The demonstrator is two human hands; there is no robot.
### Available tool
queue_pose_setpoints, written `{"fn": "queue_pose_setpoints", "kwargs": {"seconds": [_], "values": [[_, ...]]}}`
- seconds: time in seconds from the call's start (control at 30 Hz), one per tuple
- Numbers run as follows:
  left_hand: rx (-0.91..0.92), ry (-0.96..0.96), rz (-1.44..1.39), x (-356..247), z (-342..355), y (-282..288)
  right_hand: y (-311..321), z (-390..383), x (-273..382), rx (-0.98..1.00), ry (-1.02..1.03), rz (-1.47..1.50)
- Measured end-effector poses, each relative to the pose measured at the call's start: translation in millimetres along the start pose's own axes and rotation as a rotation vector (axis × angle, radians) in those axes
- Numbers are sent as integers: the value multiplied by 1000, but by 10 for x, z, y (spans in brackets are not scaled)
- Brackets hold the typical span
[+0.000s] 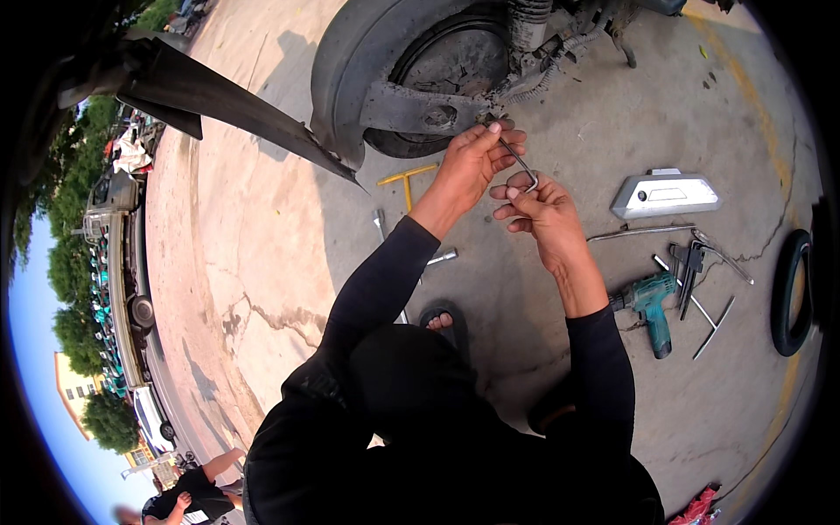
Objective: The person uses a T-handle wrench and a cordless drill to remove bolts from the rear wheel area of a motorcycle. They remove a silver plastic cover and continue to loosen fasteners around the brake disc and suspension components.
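Note:
A thin dark hex key point(520, 160), bent into an L, slants between my two hands in front of the wheel. My left hand point(472, 166) pinches its upper end between thumb and fingers. Around the lower, bent end, the fingers of my right hand point(544, 208) are closed. Just beyond my hands is the dusty rear wheel point(448, 66) of a motorbike or scooter, with a grey swingarm point(407, 107) across it and a spring shock absorber point(528, 24) above. The key's upper end is close to the axle area; whether it touches anything there, I cannot tell.
On the concrete left of me lie a yellow T-handle wrench point(406, 180) and a socket wrench point(379, 225). To the right are a silver cover point(667, 193), a teal cordless drill point(652, 308), a hex key set point(689, 267), a metal T-bar point(715, 327) and a black tyre point(792, 293).

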State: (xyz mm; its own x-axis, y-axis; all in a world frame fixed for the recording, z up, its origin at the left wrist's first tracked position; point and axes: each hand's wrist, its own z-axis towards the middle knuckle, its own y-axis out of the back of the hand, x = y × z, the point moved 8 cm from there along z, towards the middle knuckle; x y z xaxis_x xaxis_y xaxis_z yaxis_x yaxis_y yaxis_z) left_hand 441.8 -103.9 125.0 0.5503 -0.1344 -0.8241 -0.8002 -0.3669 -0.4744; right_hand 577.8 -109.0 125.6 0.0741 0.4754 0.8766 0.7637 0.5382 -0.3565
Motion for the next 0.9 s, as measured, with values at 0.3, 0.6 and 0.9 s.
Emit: {"fn": "queue_pose_setpoints", "kwargs": {"seconds": [0.3,0.6,0.9], "values": [[-37,-6,110,-113,-115,205,24,60,-61,-119,60,397],[243,-45,-191,105,-4,114,-254,-49,-168,255,-179,1131],[119,30,20,14,48,107,62,167,-107,70,-36,95]]}}
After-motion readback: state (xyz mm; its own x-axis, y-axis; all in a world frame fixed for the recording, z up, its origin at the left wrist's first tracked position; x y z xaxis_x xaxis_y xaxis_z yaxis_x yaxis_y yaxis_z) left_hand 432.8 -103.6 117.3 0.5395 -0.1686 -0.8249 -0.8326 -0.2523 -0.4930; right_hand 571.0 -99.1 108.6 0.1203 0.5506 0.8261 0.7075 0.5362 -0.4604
